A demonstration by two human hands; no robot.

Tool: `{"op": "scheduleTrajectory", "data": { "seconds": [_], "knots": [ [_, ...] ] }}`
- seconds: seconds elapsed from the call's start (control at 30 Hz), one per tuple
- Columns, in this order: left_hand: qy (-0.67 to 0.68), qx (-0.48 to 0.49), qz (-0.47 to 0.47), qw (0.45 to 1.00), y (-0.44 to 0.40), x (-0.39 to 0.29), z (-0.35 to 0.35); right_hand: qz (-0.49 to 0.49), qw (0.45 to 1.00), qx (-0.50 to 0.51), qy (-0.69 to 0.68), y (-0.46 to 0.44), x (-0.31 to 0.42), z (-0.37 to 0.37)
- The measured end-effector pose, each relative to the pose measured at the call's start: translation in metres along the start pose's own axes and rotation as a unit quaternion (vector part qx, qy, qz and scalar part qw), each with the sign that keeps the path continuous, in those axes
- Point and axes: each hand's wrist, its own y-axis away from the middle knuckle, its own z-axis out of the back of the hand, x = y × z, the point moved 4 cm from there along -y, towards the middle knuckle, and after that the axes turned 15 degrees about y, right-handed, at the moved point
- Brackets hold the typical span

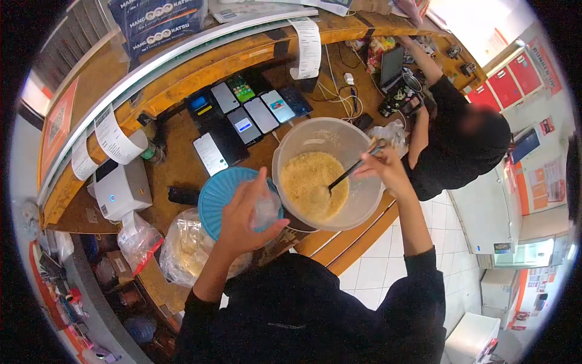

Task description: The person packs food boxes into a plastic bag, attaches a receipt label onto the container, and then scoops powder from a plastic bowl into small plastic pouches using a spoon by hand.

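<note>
A large translucent tub (pixel 291 161) holds a yellowish crumbly mass (pixel 306 176). My right hand (pixel 382 170) is closed round the handle of a black spoon (pixel 348 174), whose bowl rests in the crumbs. To the left of the tub, my left hand (pixel 245 218) grips a small clear plastic cup (pixel 265 211) between thumb and fingers, above a blue ribbed lid (pixel 212 194). Below the lid lies a clear plastic bag (pixel 182 252) with pale yellowish contents.
Several phones (pixel 260 115) lie behind the tub. A white printer (pixel 124 191) stands at the left, with paper slips (pixel 112 136) above it. At the right, another person (pixel 461 139) in black sits beside a laptop (pixel 391 68). Cables (pixel 333 91) cross the counter.
</note>
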Motion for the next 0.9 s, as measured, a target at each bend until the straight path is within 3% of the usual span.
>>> {"op": "scheduleTrajectory", "data": {
  "seconds": [0.07, 0.23, 0.33, 0.6, 0.77, 0.87, 0.9],
  "knots": [
    [0.005, 0.011, -0.016, 1.0, -0.019, -0.011, -0.007, 0.041, 0.986, -0.129, -0.098, 0.011, 0.0, 0.024],
    [0.012, 0.049, -0.002, 0.999, -0.049, -0.021, -0.038, 0.028, 0.958, -0.233, -0.163, 0.031, -0.016, 0.05],
    [-0.009, 0.034, -0.082, 0.996, -0.059, -0.022, -0.054, 0.036, 0.947, -0.256, -0.19, 0.042, -0.022, 0.058],
    [-0.129, 0.106, -0.008, 0.986, -0.074, -0.001, -0.1, 0.086, 0.922, -0.309, -0.217, 0.068, 0.005, 0.07],
    [-0.069, 0.106, -0.046, 0.991, -0.082, 0.006, -0.125, 0.144, 0.93, -0.336, -0.047, 0.079, 0.057, 0.055],
    [-0.055, 0.082, -0.075, 0.992, -0.084, 0.005, -0.13, 0.197, 0.907, -0.371, 0.039, 0.081, 0.074, 0.035],
    [-0.04, 0.069, -0.075, 0.994, -0.085, 0.005, -0.13, 0.221, 0.888, -0.373, 0.156, 0.086, 0.083, 0.026]
  ]
}}
